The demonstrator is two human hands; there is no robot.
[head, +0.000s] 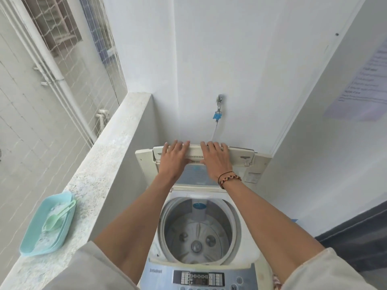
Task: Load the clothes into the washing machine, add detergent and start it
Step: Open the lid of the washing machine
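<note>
Holding the folded lid (204, 156) upright, our left hand (173, 158) and right hand (215, 160) rest flat, fingers spread, over its top edge. Below, the washing machine (201, 233) drum sits empty. Letting go carelessly might drop the lid shut. No clothes visible.

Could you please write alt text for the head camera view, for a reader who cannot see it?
A person's left hand and right hand rest on the raised, folded white lid of a top-loading white washing machine, whose grey drum holds no clothes. On the concrete ledge to the left sits a turquoise plastic tray of white powder with a pale green scoop.
</note>
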